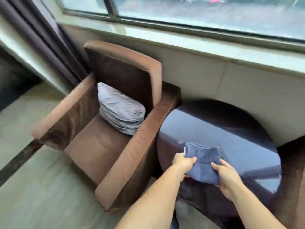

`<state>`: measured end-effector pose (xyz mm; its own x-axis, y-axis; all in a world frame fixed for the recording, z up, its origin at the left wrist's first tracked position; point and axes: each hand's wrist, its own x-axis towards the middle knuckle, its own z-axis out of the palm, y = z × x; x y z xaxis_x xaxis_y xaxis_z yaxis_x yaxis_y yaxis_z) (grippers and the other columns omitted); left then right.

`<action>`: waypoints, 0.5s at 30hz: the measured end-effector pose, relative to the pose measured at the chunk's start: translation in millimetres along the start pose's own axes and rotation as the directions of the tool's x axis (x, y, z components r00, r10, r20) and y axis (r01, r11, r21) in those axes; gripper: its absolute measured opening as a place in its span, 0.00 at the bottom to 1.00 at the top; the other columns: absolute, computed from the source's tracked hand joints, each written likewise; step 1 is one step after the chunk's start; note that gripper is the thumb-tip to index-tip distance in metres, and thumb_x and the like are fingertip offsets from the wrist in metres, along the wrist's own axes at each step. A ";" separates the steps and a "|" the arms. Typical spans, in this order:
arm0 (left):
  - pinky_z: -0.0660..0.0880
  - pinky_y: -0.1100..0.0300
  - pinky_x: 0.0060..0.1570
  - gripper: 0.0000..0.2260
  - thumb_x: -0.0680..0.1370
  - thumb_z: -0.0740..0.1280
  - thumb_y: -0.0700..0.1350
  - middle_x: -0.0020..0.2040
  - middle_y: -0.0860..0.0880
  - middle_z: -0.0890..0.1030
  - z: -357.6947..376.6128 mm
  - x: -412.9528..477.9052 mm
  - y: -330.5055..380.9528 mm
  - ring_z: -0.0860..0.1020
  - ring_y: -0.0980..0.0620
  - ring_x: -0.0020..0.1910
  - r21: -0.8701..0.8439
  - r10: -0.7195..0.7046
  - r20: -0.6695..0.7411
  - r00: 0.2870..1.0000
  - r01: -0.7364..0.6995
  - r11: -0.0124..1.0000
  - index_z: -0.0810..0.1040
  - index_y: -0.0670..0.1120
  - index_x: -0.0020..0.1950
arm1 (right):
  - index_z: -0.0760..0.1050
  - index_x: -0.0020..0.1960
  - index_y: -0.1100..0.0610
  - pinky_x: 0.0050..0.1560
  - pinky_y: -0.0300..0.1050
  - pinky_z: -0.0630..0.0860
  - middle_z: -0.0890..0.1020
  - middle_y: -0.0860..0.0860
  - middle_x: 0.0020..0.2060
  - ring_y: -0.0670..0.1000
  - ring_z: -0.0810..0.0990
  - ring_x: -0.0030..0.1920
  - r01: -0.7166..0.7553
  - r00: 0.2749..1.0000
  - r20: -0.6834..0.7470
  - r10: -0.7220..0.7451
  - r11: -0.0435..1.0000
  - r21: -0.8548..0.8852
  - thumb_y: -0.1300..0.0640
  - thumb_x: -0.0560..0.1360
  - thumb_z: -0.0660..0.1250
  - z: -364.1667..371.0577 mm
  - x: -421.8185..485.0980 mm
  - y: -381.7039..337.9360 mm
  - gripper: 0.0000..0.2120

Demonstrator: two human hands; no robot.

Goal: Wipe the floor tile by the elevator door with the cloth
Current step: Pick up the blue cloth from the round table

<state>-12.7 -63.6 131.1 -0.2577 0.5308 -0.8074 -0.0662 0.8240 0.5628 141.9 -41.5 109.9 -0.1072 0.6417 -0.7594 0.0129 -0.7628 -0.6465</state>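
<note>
Folded blue-grey cloth (203, 162), of soft napped fabric, held over the near edge of a round, dark, glossy tabletop (231, 129). Its long axis runs from the near right toward the far left, the far end carrying a stitched hem and a small loop at one corner. Left hand (184, 163): fingers closed in a pinch on the cloth's left edge. Right hand (227, 175): fingers pressed together along the right edge, thumb on top, gripping the fold. Left of the tabletop stands a boxy brown armchair (102, 129) in velvety upholstery, with a wrinkled grey cushion (121, 111) leaning in its back corner. Behind both runs a pale wall panel under a stone windowsill (181, 42) and a window; a dark curtain (49, 38) hangs at far left. The floor (41, 187) is pale tile with a dark border strip.
</note>
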 end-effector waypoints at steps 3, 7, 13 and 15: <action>0.77 0.43 0.59 0.17 0.71 0.72 0.48 0.58 0.41 0.83 -36.4 -55.2 -34.9 0.81 0.43 0.58 -0.079 0.076 -0.041 0.996 -0.079 0.994 0.81 0.43 0.58 | 0.75 0.60 0.63 0.39 0.50 0.82 0.85 0.59 0.49 0.55 0.86 0.41 0.040 0.980 0.195 -0.026 0.997 -0.068 0.64 0.77 0.60 9.4 -51.5 10.2 0.12; 0.76 0.42 0.62 0.19 0.74 0.71 0.48 0.61 0.39 0.81 -53.3 -101.9 -48.2 0.80 0.41 0.60 -0.179 0.080 -0.019 0.997 -0.082 0.980 0.79 0.41 0.62 | 0.74 0.60 0.60 0.34 0.45 0.83 0.87 0.54 0.42 0.52 0.86 0.39 0.044 0.955 0.298 -0.008 0.993 -0.114 0.64 0.80 0.55 18.0 -89.1 1.0 0.13; 0.75 0.49 0.62 0.18 0.76 0.70 0.46 0.63 0.40 0.80 -182.0 -198.8 -111.8 0.79 0.43 0.61 -0.323 0.131 -0.226 0.965 -0.201 0.925 0.77 0.40 0.64 | 0.77 0.52 0.55 0.35 0.45 0.83 0.87 0.52 0.40 0.51 0.86 0.37 0.146 0.872 0.489 0.013 0.947 -0.286 0.63 0.78 0.59 145.1 -189.6 17.4 0.09; 0.75 0.55 0.55 0.18 0.76 0.70 0.46 0.63 0.41 0.80 -231.7 -220.9 -133.9 0.79 0.46 0.59 -0.356 0.136 -0.285 0.949 -0.237 0.904 0.77 0.40 0.64 | 0.77 0.53 0.56 0.37 0.47 0.83 0.86 0.53 0.42 0.52 0.86 0.39 0.178 0.835 0.548 0.036 0.926 -0.332 0.62 0.78 0.59 197.0 -215.9 29.2 0.09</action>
<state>-170.3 -337.2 275.1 -0.5285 0.5591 -0.6388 -0.3422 0.5483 0.7630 -30.4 -218.0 269.5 -0.6343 0.4654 -0.6173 0.3228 -0.5661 -0.7585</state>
